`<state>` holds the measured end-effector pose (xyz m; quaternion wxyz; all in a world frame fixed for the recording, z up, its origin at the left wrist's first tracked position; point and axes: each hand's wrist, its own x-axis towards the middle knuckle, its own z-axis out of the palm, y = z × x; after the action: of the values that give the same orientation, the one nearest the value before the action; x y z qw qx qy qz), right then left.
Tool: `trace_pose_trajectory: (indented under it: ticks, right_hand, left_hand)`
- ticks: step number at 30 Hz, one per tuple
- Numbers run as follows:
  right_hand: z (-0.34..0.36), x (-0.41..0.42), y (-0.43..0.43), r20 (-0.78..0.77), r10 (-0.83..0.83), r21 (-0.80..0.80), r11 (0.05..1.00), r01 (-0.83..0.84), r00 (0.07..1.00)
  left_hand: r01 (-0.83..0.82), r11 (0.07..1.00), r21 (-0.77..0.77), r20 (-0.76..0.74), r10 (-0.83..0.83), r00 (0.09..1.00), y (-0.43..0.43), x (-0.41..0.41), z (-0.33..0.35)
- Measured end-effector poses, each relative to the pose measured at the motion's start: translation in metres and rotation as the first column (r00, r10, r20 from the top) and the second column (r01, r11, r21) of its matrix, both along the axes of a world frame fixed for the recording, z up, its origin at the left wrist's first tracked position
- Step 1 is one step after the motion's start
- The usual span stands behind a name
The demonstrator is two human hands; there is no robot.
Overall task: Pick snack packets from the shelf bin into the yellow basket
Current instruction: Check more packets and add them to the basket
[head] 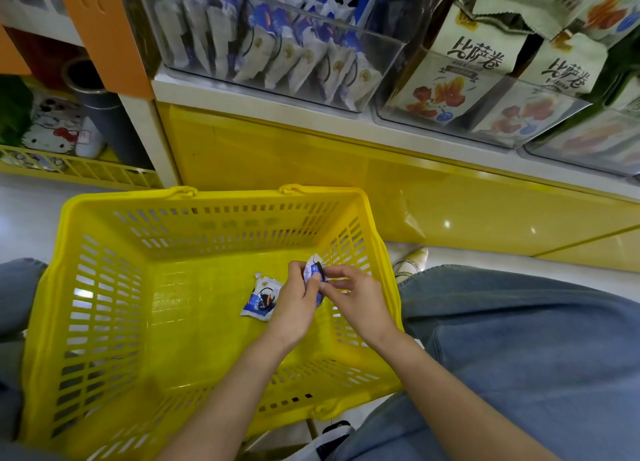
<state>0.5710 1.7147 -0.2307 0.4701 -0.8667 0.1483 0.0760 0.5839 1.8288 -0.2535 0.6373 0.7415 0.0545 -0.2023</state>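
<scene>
Both hands meet low over the yellow basket (138,197), sharing one small blue-and-white snack packet (313,270). The left hand (298,298) has its grip curled snug round the packet's lower part, and the right hand (360,298) pinches its edge with thumb and fingertips. A second packet (261,299) lies flat on the basket floor, just beside the left hand. The clear shelf bin (381,62) above holds plenty more.

The yellow basket (104,322) is open at the top, and its floor is left bare across the left and near parts. The right part is taken up by a flat snack packet (259,303) and by the left hand (298,303) and right hand (360,298), between which a second packet (313,270) is pinched. The clear shelf bin (381,62) is walled in front. The basket is flanked by denim-clad legs (519,339).
</scene>
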Motion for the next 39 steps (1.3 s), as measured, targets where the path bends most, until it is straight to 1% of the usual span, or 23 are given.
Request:
trace_pose_trajectory:
  ticks: [2,5,7,13,17,19,21,24,26,30,31,33,35,39]
  right_hand:
    - [0.0,0.001,-0.002,-0.016,0.014,0.025,1.0,-0.013,1.0]
    - [-0.001,0.003,-0.006,-0.041,-0.016,0.091,0.996,0.019,0.999]
    - [-0.001,0.004,-0.008,-0.033,-0.024,0.098,0.995,0.027,0.999]
    - [0.001,0.002,-0.002,0.007,-0.003,-0.002,1.0,0.003,1.0]
    - [0.0,0.0,0.0,0.057,0.014,-0.129,0.992,-0.007,0.998]
    - [0.001,0.0,-0.001,0.069,0.025,-0.165,0.986,-0.014,0.997]
    - [0.003,0.0,-0.002,0.079,0.032,-0.184,0.983,-0.017,0.996]
    - [0.003,0.003,0.0,0.094,0.017,-0.168,0.986,0.0,0.995]
    - [0.002,0.005,0.003,0.078,-0.01,-0.161,0.987,0.022,0.997]
    - [0.001,0.004,0.005,0.074,-0.047,-0.164,0.985,0.059,0.996]
    - [0.001,0.004,0.005,0.065,-0.042,-0.144,0.988,0.051,0.997]
    - [0.003,0.004,0.006,0.027,-0.022,-0.051,0.998,0.023,0.999]
    - [0.004,0.006,0.009,-0.004,0.025,0.009,1.0,-0.025,1.0]
    - [0.006,0.01,0.02,-0.004,0.136,-0.025,0.99,-0.136,0.991]
  left_hand:
    - [0.021,0.999,0.027,0.019,-0.022,1.0,0.001,0.0,0.0]
    - [0.034,0.997,0.07,0.021,-0.036,0.999,0.003,0.001,0.0]
    - [0.039,0.996,0.08,0.021,-0.041,0.999,0.003,0.001,0.001]
    - [0.021,1.0,-0.008,-0.024,-0.021,1.0,0.004,0.004,0.005]
    - [0.039,0.999,0.002,0.004,-0.039,0.999,0.004,0.004,0.007]
    - [0.041,0.999,0.009,0.023,-0.041,0.999,0.004,0.005,0.008]
    - [0.049,0.999,0.003,0.009,-0.049,0.999,0.007,0.009,0.009]
    - [0.066,0.998,0.005,-0.029,-0.066,0.997,0.012,0.018,0.011]
    - [0.067,0.998,0.016,-0.047,-0.066,0.997,0.013,0.02,0.012]
    - [0.057,0.996,-0.074,-0.12,-0.066,0.991,0.013,0.017,0.015]
    - [0.065,0.995,-0.079,-0.132,-0.075,0.988,0.013,0.017,0.015]
    - [0.061,0.995,-0.078,-0.154,-0.073,0.985,0.016,0.017,0.015]
    - [0.009,0.996,-0.085,-0.178,-0.024,0.984,0.019,0.017,0.015]
    - [-0.124,0.989,-0.08,-0.248,0.101,0.964,0.027,0.017,0.019]
